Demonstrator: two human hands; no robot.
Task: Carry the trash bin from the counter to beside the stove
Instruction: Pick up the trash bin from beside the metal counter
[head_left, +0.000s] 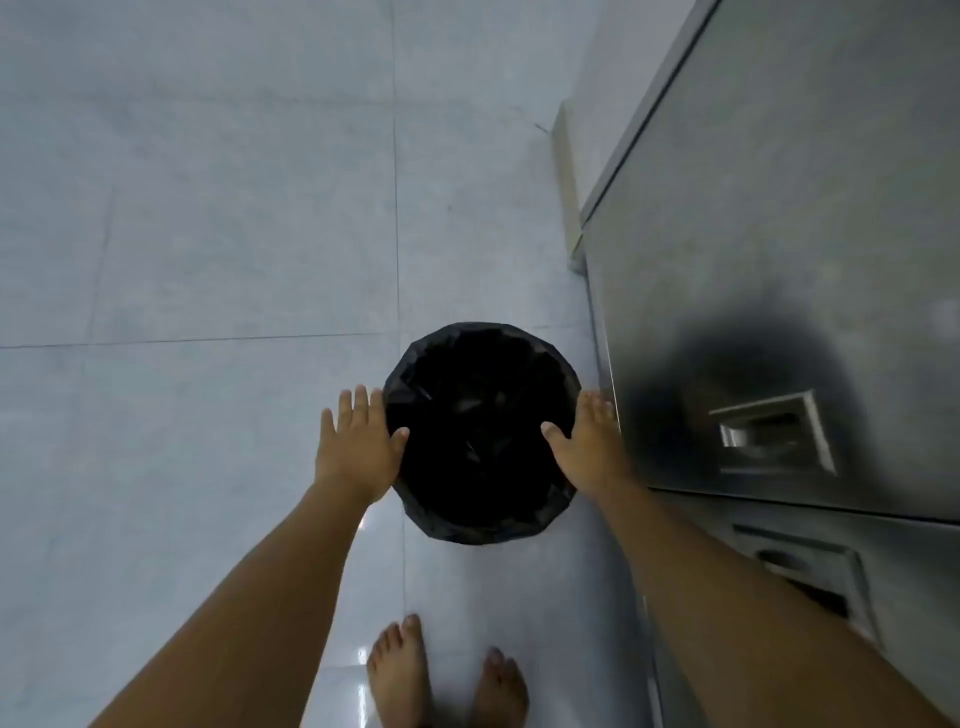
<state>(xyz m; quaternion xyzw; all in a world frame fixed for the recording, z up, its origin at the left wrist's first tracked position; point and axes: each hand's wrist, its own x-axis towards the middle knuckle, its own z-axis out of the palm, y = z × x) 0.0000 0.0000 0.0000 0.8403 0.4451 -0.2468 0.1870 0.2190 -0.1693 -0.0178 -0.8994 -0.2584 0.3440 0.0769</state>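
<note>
The trash bin (480, 434), round and lined with a black bag (415, 519), stands on the pale tiled floor (208, 260) just beside a stainless-steel cabinet (779, 260), directly in front of a person's bare feet (447, 680). The left hand (358, 447) lies flat against the bin's left rim, fingers spread and straight, thumb hooked over the edge. The right hand (589, 441) mirrors it on the right rim, squeezed between the bin and the cabinet face, fingers extended rather than curled. Neither hand is clenched; both press the sides without a closed grasp.

Judging from this, the bin is either about to be lifted or has just been set down, and the frame does not show a stove. The risks lie in that open-palmed hold: a squeeze on slick bag plastic could let the bin slip, or drag the liner off the rim. The right knuckles sit close to the steel edge and could scrape it. The glossy floor underfoot could prove slippery.

Inside, the bin is dark; a few faint pale scraps show low down, though what they are cannot be told.
</note>
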